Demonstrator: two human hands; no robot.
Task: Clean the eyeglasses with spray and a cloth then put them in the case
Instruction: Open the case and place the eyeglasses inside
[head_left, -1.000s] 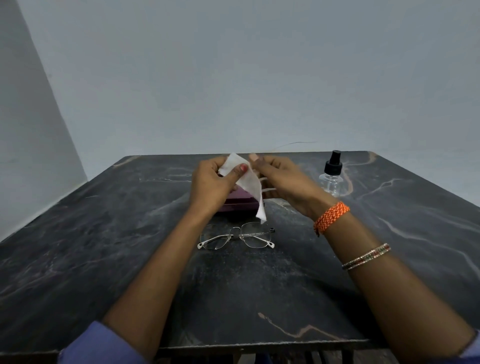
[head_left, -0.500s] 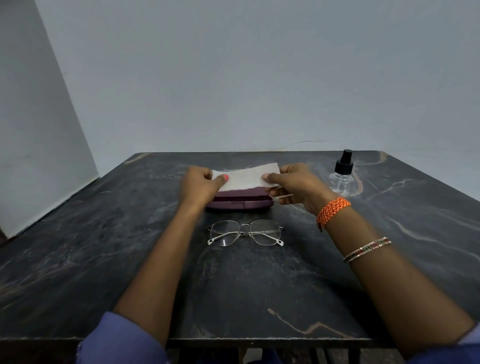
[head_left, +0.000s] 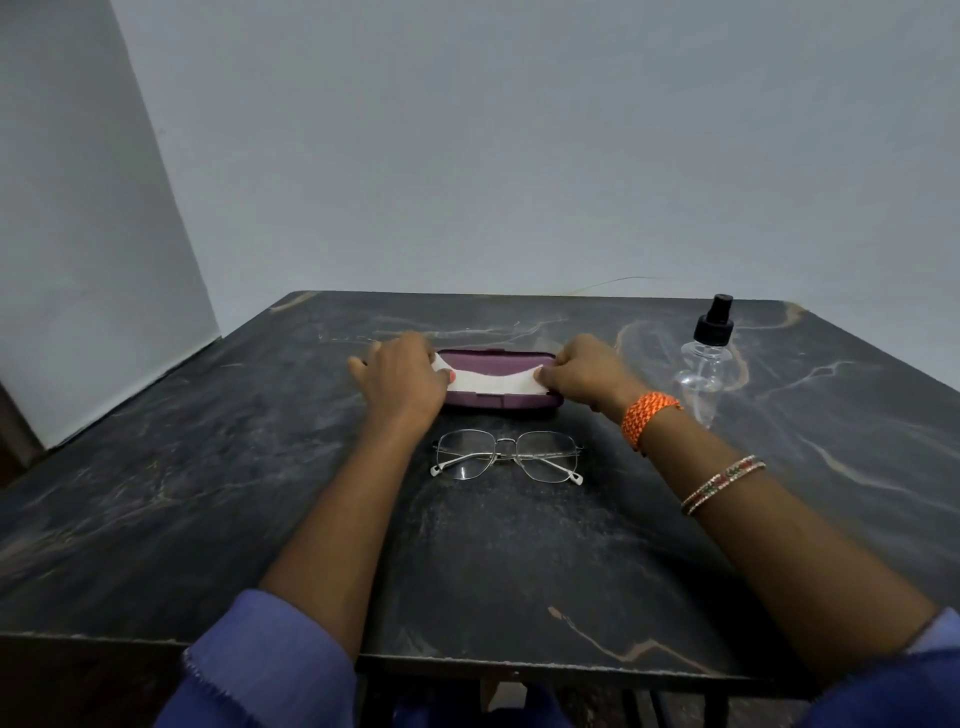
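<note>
A white cloth (head_left: 491, 383) is stretched flat across the top of a closed purple case (head_left: 498, 361) in the middle of the table. My left hand (head_left: 402, 376) pinches the cloth's left end and my right hand (head_left: 584, 371) pinches its right end. Thin metal-framed eyeglasses (head_left: 506, 456) lie folded on the table just in front of the case, between my forearms, touched by neither hand. A clear spray bottle (head_left: 707, 364) with a black nozzle stands upright to the right of my right hand.
The dark marble table (head_left: 208, 493) reaches a pale wall behind and a white panel (head_left: 93, 260) at the left. Its front edge runs just above my blue sleeves.
The cloth was held bunched in the air, then pulled out between both hands and lowered onto the case. The eyeglasses and bottle have stayed put.
</note>
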